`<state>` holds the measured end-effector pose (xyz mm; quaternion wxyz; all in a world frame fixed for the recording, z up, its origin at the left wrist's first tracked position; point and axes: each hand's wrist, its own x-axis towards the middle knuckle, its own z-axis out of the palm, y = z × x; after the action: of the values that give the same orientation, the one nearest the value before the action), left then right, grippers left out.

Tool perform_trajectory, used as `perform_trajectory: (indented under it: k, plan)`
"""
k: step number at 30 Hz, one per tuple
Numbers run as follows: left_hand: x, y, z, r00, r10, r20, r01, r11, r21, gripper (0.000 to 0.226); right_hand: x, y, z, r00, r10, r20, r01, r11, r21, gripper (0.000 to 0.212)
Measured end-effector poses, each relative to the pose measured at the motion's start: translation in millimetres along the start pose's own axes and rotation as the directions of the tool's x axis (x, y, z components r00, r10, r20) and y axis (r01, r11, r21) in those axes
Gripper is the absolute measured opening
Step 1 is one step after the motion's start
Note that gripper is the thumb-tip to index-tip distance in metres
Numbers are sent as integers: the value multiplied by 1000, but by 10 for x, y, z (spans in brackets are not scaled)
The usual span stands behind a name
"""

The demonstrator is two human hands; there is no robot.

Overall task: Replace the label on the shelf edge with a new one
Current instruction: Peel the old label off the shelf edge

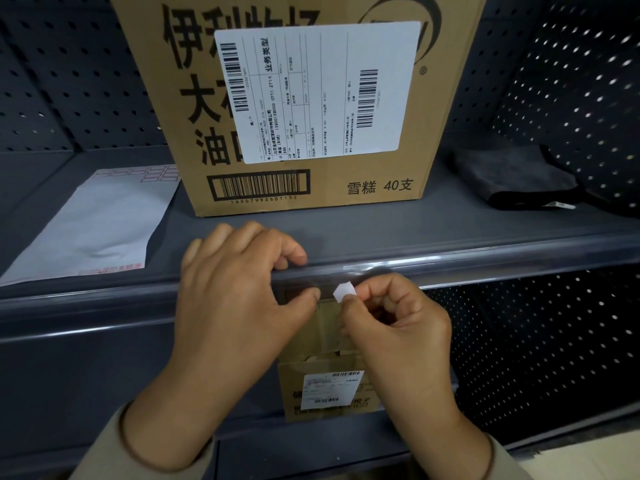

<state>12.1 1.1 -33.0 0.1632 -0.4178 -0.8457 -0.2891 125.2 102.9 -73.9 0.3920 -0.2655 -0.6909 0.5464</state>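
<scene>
A small white label (343, 292) is pinched between the thumb and forefinger of my right hand (394, 320), just in front of the clear plastic strip on the shelf edge (485, 268). My left hand (235, 289) rests on that strip to the left of the label, forefinger on top of the edge and thumb pressed against its front face. The strip section between my two hands looks dark, with no paper in it that I can make out.
A large cardboard box (311, 181) with a white shipping label stands on the shelf right behind my hands. A white envelope (97, 223) lies at the left, a dark folded cloth (512, 178) at the right. A smaller box (322, 386) sits on the shelf below.
</scene>
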Motion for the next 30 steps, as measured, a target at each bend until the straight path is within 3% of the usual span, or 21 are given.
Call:
perform_trajectory:
  k: [11,30]
  plan:
    - [14,86,34,996,-43,-77,43,999,-1,28,40,-55,-42,1000,-20,6,20,1000,-11,11]
    - [19,82,37,997,-38,-71,39,999,13,28,36,-30,-63,1000,-5,17,5,1000,-12,12]
